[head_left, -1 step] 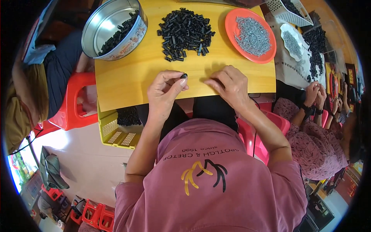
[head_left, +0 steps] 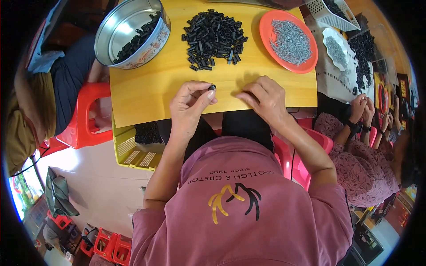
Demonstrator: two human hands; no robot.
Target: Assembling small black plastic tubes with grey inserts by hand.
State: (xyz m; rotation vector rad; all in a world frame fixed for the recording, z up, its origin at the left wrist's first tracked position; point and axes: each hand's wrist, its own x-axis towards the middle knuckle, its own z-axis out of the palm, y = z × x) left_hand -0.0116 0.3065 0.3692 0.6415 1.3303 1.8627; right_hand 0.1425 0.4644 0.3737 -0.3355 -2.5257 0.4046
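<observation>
My left hand (head_left: 188,99) is closed over the near part of the yellow table (head_left: 146,95), pinching a small black plastic tube piece (head_left: 212,87) between thumb and fingertips. To its right, my right hand (head_left: 267,98) hovers near the table's front edge with its fingers curled and the thumb reaching toward the left hand. Whatever those fingers hold, if anything, is hidden. Beyond both hands lies a pile of similar black plastic pieces (head_left: 213,37). A red plate (head_left: 266,22) at the far right carries a heap of small silvery screws (head_left: 290,42).
A round metal tin (head_left: 104,37) with black pieces stands far left. Below the table sits a yellow crate (head_left: 126,148) beside a red stool (head_left: 82,117). On the right, a co-worker's hands (head_left: 361,108) work near a white dish (head_left: 335,48) and a white basket (head_left: 326,15).
</observation>
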